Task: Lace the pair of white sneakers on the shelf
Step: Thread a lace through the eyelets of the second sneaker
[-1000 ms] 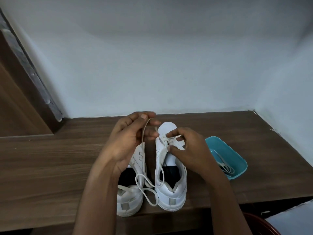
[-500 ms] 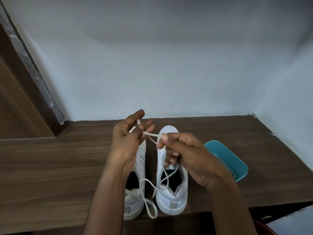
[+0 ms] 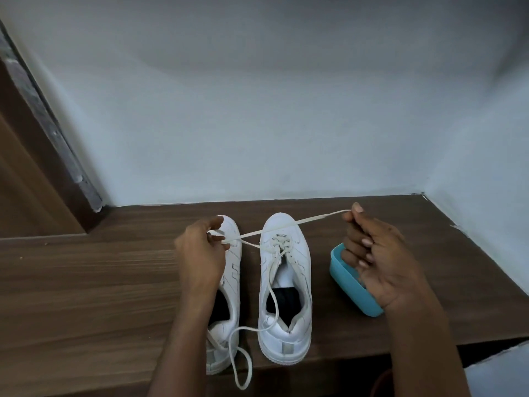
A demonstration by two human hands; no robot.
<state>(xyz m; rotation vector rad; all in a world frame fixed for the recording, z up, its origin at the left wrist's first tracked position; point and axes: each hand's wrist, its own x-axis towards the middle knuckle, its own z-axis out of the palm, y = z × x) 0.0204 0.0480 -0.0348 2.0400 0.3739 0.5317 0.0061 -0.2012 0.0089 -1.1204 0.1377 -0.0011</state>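
The left hand (image 3: 200, 253) has its fingers (image 3: 215, 224) bunched together, pinching a flat white fabric shoelace (image 3: 289, 226). The right hand (image 3: 380, 265) pinches the same lace at the tips of its raised fingers (image 3: 357, 212), with the remaining fingers curled loosely toward the palm. Between the two sets of fingers the lace runs taut and nearly straight, rising toward the right fingers and passing above the toe of the right-side white low-top leather sneaker (image 3: 286, 333). A second stretch leaves the left fingers and slants down to that sneaker's front eyelets, crossing the taut stretch just right of the left fingers; only those front eyelets carry lacing. The lace's other tail trails back from the eyelets through the shoe's dark opening, crosses to the heel of the left-side white low-top leather sneaker (image 3: 233, 270), and loops over the near edge of the dark brown wood-grain shelf (image 3: 86, 282), well below the left fingers. The left-side sneaker lies directly under the left hand, its toe showing beyond the fingers. Both sneakers stand upright side by side on the shelf, toes toward the pale grey-white painted wall (image 3: 257, 110). Under the right hand's curled fingers sits a turquoise rectangular plastic tub (image 3: 347, 282), just right of the laced sneaker; its contents are hidden.
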